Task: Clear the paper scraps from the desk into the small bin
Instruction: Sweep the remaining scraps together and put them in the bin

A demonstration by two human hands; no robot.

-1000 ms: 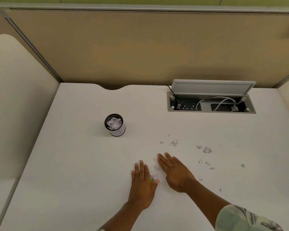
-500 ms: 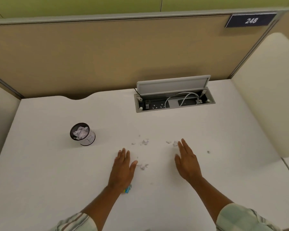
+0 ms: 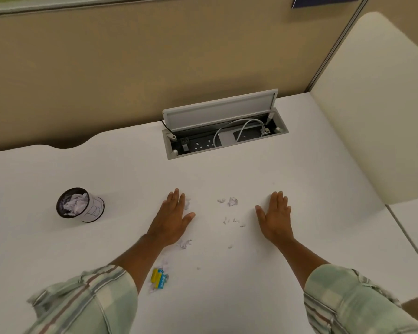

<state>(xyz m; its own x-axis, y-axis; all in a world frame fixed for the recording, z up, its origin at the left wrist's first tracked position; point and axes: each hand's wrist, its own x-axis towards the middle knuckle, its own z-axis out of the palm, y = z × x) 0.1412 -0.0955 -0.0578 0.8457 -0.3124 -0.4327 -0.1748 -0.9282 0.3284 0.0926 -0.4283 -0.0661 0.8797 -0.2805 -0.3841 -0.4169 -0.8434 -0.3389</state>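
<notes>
Small white paper scraps (image 3: 232, 201) lie scattered on the white desk (image 3: 299, 179) between my two hands. My left hand (image 3: 173, 219) rests flat, palm down, fingers together, with a scrap at its fingertips and another scrap (image 3: 184, 243) by its wrist. My right hand (image 3: 275, 216) lies flat to the right of the scraps, holding nothing. The small black mesh bin (image 3: 79, 205) stands at the left, with crumpled paper inside. A yellow and blue scrap (image 3: 160, 278) lies near my left forearm.
An open cable box (image 3: 223, 133) with sockets and a white cable is sunk into the desk at the back. A tan partition (image 3: 155, 63) runs behind it and a cream side panel (image 3: 377, 104) stands at the right.
My hands have spread apart, the left going left and the right going right, and both reach further forward. The view has shifted, uncovering the yellow and blue scrap near my forearm.
</notes>
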